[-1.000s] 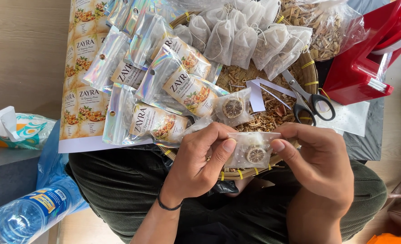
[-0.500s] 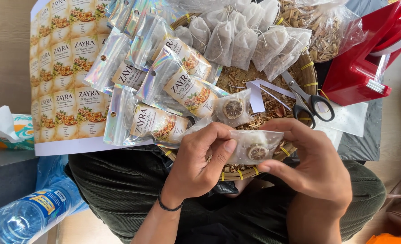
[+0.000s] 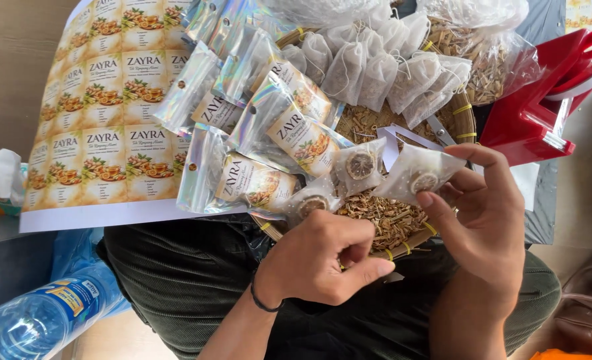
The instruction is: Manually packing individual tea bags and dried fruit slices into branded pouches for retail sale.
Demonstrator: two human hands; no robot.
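Observation:
My right hand [image 3: 486, 213] pinches a small clear packet [image 3: 416, 172] with a dried citrus slice inside, held over the right side of a woven basket [image 3: 466, 110]. My left hand [image 3: 322, 260] hovers below the basket's near rim with its fingers curled in and thumb against the index finger; I see nothing in it. Two more clear packets with citrus slices [image 3: 359, 167] lie on the loose dried herbs [image 3: 382, 217] in the basket. The basket rests on my lap.
Shiny labelled pouches [image 3: 296, 133] are piled over the basket's left. A sheet of printed labels [image 3: 109, 133] lies further left. Mesh tea bags [image 3: 376, 67], a bag of dried herbs [image 3: 489, 53], scissors [image 3: 437, 132], a red tape dispenser [image 3: 532, 117] and a water bottle [image 3: 36, 320] surround me.
Both hands held the packet together before. My left hand has let go and dropped back curled, while my right hand has carried the packet up and to the right.

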